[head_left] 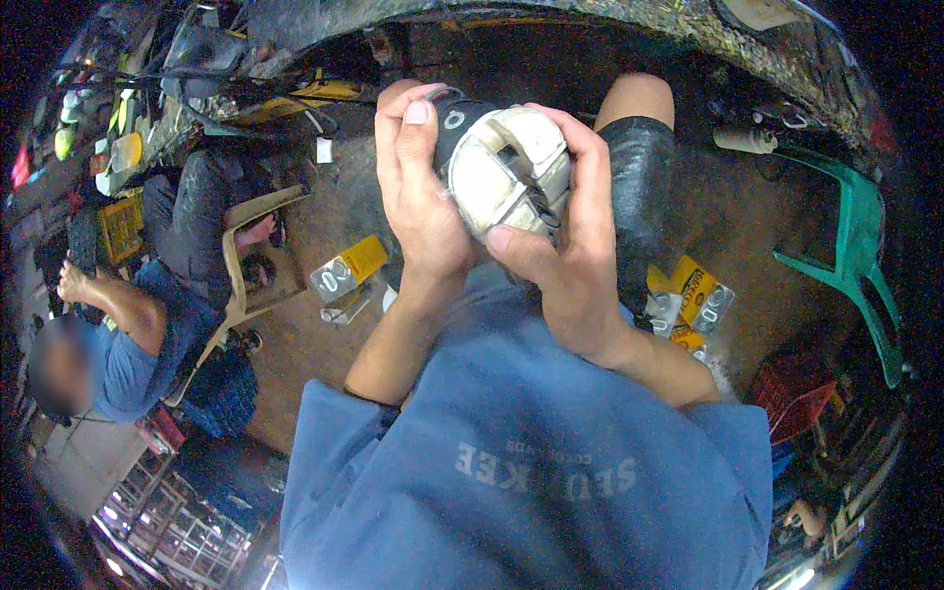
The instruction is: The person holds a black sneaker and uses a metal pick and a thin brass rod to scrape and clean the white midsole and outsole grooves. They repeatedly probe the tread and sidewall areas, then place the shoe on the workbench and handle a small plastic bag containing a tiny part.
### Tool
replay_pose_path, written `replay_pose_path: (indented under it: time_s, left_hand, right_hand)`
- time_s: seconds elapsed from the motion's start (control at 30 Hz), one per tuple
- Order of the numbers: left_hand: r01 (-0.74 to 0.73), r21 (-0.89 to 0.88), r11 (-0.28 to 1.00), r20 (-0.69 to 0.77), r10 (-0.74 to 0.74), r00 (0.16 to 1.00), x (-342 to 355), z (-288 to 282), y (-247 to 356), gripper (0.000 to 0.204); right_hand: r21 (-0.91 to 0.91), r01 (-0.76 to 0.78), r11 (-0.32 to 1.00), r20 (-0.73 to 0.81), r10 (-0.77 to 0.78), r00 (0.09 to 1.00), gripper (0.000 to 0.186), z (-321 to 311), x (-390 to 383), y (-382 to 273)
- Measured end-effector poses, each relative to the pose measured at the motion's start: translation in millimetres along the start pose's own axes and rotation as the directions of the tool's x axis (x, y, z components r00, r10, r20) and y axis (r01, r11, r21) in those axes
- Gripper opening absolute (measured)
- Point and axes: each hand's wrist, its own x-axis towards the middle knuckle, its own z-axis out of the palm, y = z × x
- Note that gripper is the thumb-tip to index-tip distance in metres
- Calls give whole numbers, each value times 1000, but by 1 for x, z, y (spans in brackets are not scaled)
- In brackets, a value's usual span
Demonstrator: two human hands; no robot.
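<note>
Both my hands grip a black and white item that looks like a shoe [506, 169], held up in the upper middle of the view. Its rounded white face is turned up, split by dark grooves, and its black part shows behind. My left hand [418, 197] holds the left side, fingers curled over the black part. My right hand [570, 241] wraps round the right side, thumb lying across the lower edge of the white face. My knee in dark covering [639, 192] is beyond my right hand.
A worn bench edge [777, 59] runs across the top. Yellow-and-clear packets [349, 265] lie either side below. A green plastic chair [846, 236] and red crate [787, 403] are at right. Another person [147, 344] sits at left by a beige chair [231, 275] and blue crate [216, 393].
</note>
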Motion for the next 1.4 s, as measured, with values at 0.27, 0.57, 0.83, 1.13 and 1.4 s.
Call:
replay_pose_path:
  time_s: [0.27,0.57,0.83,1.13,1.4]
  left_hand:
    - [-41,87,995,-10,42,999,-1,3,1,29]
    - [-99,258,961,-37,113,993,-16,20,11,25]
    - [-151,251,956,-3,156,988,-14,18,9,23]
    - [-152,222,963,-9,158,987,-15,20,13,23]
    - [-73,144,987,-13,76,997,-13,16,9,23]
  right_hand:
    - [-21,24,1000,-8,-24,1000,90,1,-3,-1]
    - [-268,166,949,-80,-194,978,83,2,-6,8]
    - [-96,0,995,-130,-13,991,78,7,-5,-10]
    - [-26,-63,998,-111,59,992,76,-1,-1,-15]
    - [28,-71,997,-81,73,994,71,-11,5,-12]
